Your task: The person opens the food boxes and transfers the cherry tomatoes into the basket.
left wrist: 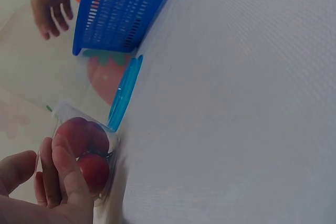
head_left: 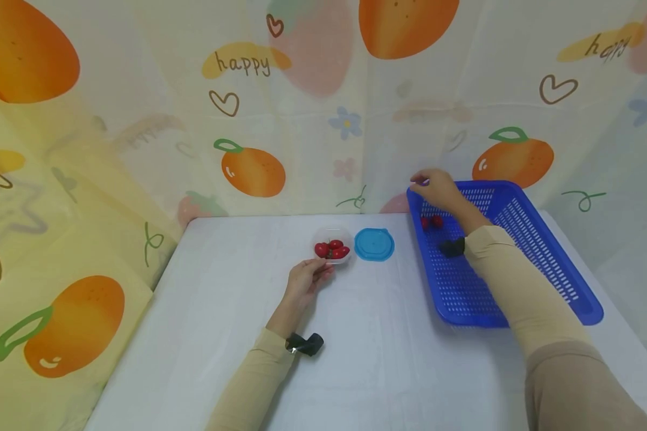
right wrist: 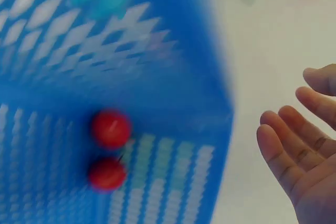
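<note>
A small clear plastic container [head_left: 331, 233] with several red cherry tomatoes [head_left: 336, 245] stands toward the back of the table. At its near side is my left hand [head_left: 306, 280]; in the left wrist view the fingers [left wrist: 68, 171] lie against the container wall, with the thumb apart from it. My right hand [head_left: 437, 187] is raised over the far left corner of the blue basket [head_left: 431, 281]. Its fingers are loosely bent and hold nothing. Below it, two red cherry tomatoes [right wrist: 111, 128] lie in that corner of the basket.
A round blue lid [head_left: 374, 245] lies flat between the container and the basket. A fruit-printed curtain [head_left: 313, 167] hangs behind the white-covered table [head_left: 366, 359]. The perforated basket takes up the table's right side.
</note>
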